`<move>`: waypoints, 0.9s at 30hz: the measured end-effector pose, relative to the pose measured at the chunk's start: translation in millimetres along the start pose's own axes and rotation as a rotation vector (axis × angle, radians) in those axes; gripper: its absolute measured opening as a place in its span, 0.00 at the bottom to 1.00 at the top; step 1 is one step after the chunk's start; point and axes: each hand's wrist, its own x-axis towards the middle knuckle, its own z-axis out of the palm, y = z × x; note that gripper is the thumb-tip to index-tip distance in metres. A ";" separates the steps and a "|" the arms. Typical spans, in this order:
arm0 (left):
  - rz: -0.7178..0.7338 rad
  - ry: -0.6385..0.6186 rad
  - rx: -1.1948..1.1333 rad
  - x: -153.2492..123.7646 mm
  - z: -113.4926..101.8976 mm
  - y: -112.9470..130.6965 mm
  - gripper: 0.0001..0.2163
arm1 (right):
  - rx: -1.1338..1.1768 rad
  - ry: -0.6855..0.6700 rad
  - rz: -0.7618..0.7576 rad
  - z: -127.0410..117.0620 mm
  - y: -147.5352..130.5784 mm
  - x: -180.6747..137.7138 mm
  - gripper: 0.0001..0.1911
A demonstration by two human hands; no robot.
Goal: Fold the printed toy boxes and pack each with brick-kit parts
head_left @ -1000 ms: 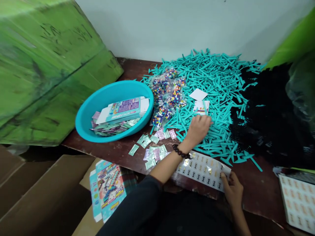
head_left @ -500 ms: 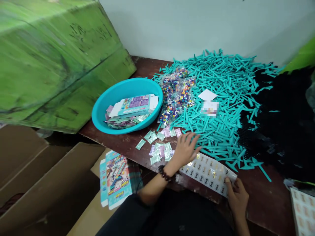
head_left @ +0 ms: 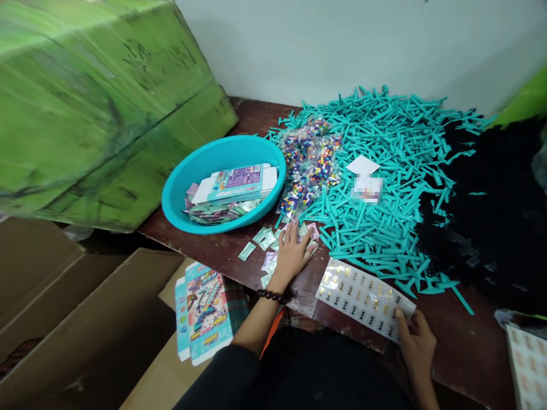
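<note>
My left hand lies flat with fingers spread on a scatter of small pale green and pink sachets near the table's front edge. A dark bead bracelet circles that wrist. My right hand pinches the near corner of a white sticker sheet lying on the brown table. Behind both hands spreads a large heap of teal plastic sticks, with bags of coloured beads at its left side.
A teal basin holds flat printed boxes and sachets. A green carton leans at the left. Brown cartons and a printed flat box lie below the table edge. Black mesh pieces pile at the right, beside another sticker sheet.
My left hand has drawn back from the teal stick heap and slid left onto the sachets. My right hand has stayed on the sticker sheet's corner.
</note>
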 end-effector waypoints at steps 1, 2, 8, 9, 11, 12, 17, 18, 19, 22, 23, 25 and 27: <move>0.008 -0.014 -0.005 5.2 0.9 -0.3 0.26 | 0.001 0.003 -0.001 0.2 -0.3 0.2 0.27; 0.012 -0.030 -0.009 9.0 2.1 -0.7 0.27 | 0.001 0.001 -0.002 0.3 -0.7 0.4 0.28; 0.006 -0.028 0.017 13.1 8.7 -4.0 0.31 | -0.035 0.004 0.019 -0.7 -3.6 0.5 0.29; 0.007 -0.017 0.028 12.0 8.9 -4.1 0.30 | -0.032 0.004 0.026 -0.9 -3.8 0.5 0.29; 0.001 0.005 0.038 10.0 8.7 -3.7 0.29 | -0.019 0.002 0.036 -1.0 -4.0 0.6 0.29; -0.002 0.015 0.038 9.5 8.6 -3.5 0.29 | -0.015 0.001 0.042 -0.8 -3.9 0.7 0.29; -0.006 0.059 0.019 16.8 9.6 -3.1 0.32 | -0.018 -0.008 0.091 0.7 -1.8 1.0 0.30; -0.009 0.062 0.012 19.3 10.2 -3.0 0.32 | -0.015 -0.013 0.100 0.9 -1.2 1.0 0.30; -0.013 0.062 0.006 21.7 11.0 -2.7 0.31 | -0.011 -0.019 0.104 1.0 -0.8 1.0 0.31; -0.034 0.059 -0.006 26.8 13.9 -1.3 0.31 | -0.012 -0.025 0.074 0.5 -0.3 0.7 0.30; -0.041 0.059 -0.010 27.8 14.7 -0.7 0.31 | -0.015 -0.022 0.057 0.3 -0.4 0.5 0.29; -0.051 0.065 -0.019 28.9 15.8 0.8 0.32 | -0.017 -0.012 0.033 0.1 -0.1 0.4 0.28; -0.062 0.077 -0.035 29.6 16.0 2.6 0.31 | -0.008 -0.004 0.030 0.4 1.3 0.4 0.28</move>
